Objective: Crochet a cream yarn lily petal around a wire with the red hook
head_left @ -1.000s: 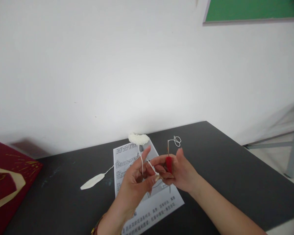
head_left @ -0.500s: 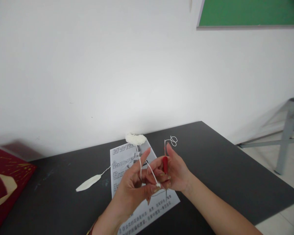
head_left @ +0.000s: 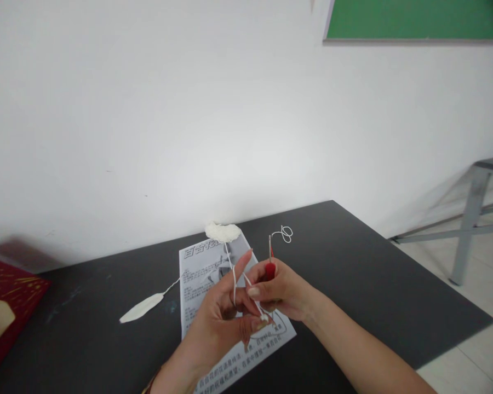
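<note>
My left hand [head_left: 230, 317] pinches a small knotted bit of white yarn [head_left: 264, 317] between thumb and fingertip, index finger raised. A strand of the yarn runs over that raised finger toward the white yarn skein [head_left: 222, 232] at the back. Held in my right hand [head_left: 281, 287] is a crochet hook with a red handle [head_left: 270, 270]; its metal end points up. The right thumb and index finger close near the taut strand, just right of the left fingers; whether they grip the strand I cannot tell.
Under the hands a printed sheet [head_left: 189, 279] lies on the black table [head_left: 353, 284]. Left of it is a white leaf-shaped crocheted piece [head_left: 142, 307] with a yarn tail. A loose yarn loop [head_left: 286, 234] lies behind the hook. A red box [head_left: 8, 306] stands at far left.
My right hand has turned and closed, bringing its thumb to the strand by my left fingers. The hook's handle is now mostly covered by the hand. The whole view has shifted slightly.
</note>
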Demonstrator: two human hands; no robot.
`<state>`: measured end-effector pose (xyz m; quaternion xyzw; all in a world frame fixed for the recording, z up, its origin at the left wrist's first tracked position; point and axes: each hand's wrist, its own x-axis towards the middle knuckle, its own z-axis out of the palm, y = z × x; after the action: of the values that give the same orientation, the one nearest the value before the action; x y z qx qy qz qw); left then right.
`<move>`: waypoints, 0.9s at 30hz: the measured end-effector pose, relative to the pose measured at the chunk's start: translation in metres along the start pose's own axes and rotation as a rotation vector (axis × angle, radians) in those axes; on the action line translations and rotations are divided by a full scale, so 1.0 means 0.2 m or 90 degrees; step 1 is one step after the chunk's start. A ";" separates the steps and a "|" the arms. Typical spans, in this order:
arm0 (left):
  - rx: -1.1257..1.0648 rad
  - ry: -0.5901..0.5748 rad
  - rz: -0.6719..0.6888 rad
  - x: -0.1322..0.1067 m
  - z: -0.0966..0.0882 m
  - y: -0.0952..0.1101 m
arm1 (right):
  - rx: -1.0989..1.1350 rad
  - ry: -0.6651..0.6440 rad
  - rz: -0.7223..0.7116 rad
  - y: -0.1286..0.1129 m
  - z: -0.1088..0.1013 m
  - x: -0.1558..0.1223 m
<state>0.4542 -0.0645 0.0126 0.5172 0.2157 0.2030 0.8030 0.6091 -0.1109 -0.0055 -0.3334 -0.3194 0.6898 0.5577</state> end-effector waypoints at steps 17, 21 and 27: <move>-0.035 0.042 0.037 0.01 0.02 0.00 | -0.163 0.229 -0.152 -0.01 0.07 0.02; -0.044 0.100 0.049 0.04 0.01 0.01 | -0.285 0.397 -0.345 -0.08 0.01 -0.02; -0.047 0.224 0.135 0.05 0.01 0.01 | -0.290 0.531 -0.779 -0.23 -0.04 -0.17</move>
<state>0.4643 -0.0592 0.0143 0.4640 0.2895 0.3816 0.7451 0.6464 -0.1356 0.0318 -0.4365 -0.3446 -0.0061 0.8311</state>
